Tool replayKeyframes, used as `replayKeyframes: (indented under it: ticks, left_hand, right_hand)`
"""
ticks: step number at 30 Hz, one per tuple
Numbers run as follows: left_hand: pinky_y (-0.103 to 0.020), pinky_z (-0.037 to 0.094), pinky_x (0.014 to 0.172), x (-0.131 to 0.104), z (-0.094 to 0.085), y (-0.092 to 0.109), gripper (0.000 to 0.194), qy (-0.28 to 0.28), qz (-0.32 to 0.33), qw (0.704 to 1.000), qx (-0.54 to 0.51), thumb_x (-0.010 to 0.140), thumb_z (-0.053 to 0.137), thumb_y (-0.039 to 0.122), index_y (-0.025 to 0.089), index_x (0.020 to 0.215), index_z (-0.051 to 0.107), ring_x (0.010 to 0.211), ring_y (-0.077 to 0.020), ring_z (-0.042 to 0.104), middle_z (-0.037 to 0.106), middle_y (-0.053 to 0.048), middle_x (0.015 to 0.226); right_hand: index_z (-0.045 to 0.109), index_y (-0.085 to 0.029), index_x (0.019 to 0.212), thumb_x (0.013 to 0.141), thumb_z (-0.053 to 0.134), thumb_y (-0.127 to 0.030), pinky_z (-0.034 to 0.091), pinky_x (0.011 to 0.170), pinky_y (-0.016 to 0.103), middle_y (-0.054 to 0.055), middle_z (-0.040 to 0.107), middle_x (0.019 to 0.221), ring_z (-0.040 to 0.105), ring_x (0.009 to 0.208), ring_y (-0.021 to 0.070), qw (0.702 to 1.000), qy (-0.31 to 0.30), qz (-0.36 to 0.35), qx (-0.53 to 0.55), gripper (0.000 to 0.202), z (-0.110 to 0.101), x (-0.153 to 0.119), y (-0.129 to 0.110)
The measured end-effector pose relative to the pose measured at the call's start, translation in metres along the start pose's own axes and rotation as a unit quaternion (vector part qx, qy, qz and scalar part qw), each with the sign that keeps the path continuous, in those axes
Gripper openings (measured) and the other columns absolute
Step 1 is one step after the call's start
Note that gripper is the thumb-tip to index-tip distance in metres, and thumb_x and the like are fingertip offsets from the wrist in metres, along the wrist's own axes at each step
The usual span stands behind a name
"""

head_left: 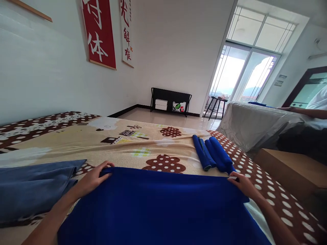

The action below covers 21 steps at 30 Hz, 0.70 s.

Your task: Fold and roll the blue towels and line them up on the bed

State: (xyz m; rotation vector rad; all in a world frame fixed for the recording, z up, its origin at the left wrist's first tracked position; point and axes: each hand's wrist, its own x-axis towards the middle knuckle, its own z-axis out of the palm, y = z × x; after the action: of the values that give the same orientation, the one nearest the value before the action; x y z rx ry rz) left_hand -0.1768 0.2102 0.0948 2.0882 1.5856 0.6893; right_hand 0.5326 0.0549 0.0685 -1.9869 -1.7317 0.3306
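A wide royal-blue cloth (163, 207) is spread across the lower middle, over a patterned blanket (122, 149). My left hand (95, 177) pinches its far left corner, thumb and fingers closed on the edge. At the far right corner my right hand (241, 183) grips the same cloth, with a small white bit showing at the fingertips. Just beyond my right hand lie several rolled blue cloths (217, 153) side by side. A grey-blue folded cloth (33, 187) rests to the left of my left forearm.
A cardboard box (293, 166) stands at the right beside the blanket. Behind it is a plastic-covered surface (255, 119), where another person's arm (309, 112) reaches in. A black rack (171, 97) and a stool (216, 106) stand farther back.
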Motion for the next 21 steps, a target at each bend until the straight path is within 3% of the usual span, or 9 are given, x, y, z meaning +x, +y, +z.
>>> replayKeyframes:
  ticks: [4,7,10,14,21]
  left_hand:
    - [-0.034,0.042,0.101,0.028,0.031,-0.013,0.043,-0.019,0.029,0.998,0.059,0.077,0.049,0.048,0.021,0.109,0.057,0.116,-0.0279,0.057,0.064,-0.01,0.122]
    - [-0.041,0.04,0.104,0.044,0.045,-0.03,0.042,-0.012,0.01,0.994,0.11,0.073,0.046,0.044,0.02,0.104,0.06,0.121,-0.0314,0.054,0.063,-0.014,0.12]
    - [-0.046,0.039,0.103,0.055,0.046,-0.045,0.041,-0.008,-0.006,0.988,0.153,0.074,0.042,0.042,0.02,0.103,0.061,0.122,-0.0326,0.053,0.063,-0.014,0.118]
    - [-0.052,0.035,0.104,0.066,0.049,-0.054,0.039,0.008,-0.016,0.98,0.199,0.08,0.039,0.04,0.02,0.104,0.062,0.121,-0.0341,0.05,0.061,-0.014,0.114]
    - [-0.055,0.032,0.105,0.068,0.065,-0.07,0.036,0.029,-0.063,0.971,0.23,0.088,0.047,0.042,0.02,0.111,0.063,0.121,-0.0324,0.049,0.058,-0.011,0.119]
  right_hand:
    - [0.064,-0.022,0.097,0.091,0.05,-0.049,0.049,0.083,0.037,0.008,0.07,0.099,0.065,0.091,0.0236,0.996,0.028,0.007,-0.086,0.03,0.053,0.02,-0.003]
    - [0.062,-0.018,0.103,0.096,0.049,-0.045,0.05,0.081,0.037,0.007,0.068,0.101,0.065,0.087,0.0184,0.99,0.037,0.01,-0.135,0.031,0.076,0.032,-0.002]
    - [0.06,-0.017,0.107,0.099,0.046,-0.047,0.05,0.079,0.035,0.006,0.068,0.104,0.065,0.087,0.0171,0.984,0.05,0.008,-0.172,0.034,0.082,0.041,0.005]
    - [0.06,-0.023,0.107,0.099,0.038,-0.053,0.048,0.072,0.032,0.006,0.069,0.108,0.068,0.091,0.0226,0.975,0.075,-0.004,-0.208,0.038,0.087,0.045,0.013]
    - [0.056,-0.02,0.12,0.098,0.027,-0.061,0.047,0.068,0.033,0.011,0.067,0.114,0.069,0.092,0.0277,0.955,0.153,0.025,-0.253,0.054,0.1,0.041,0.025]
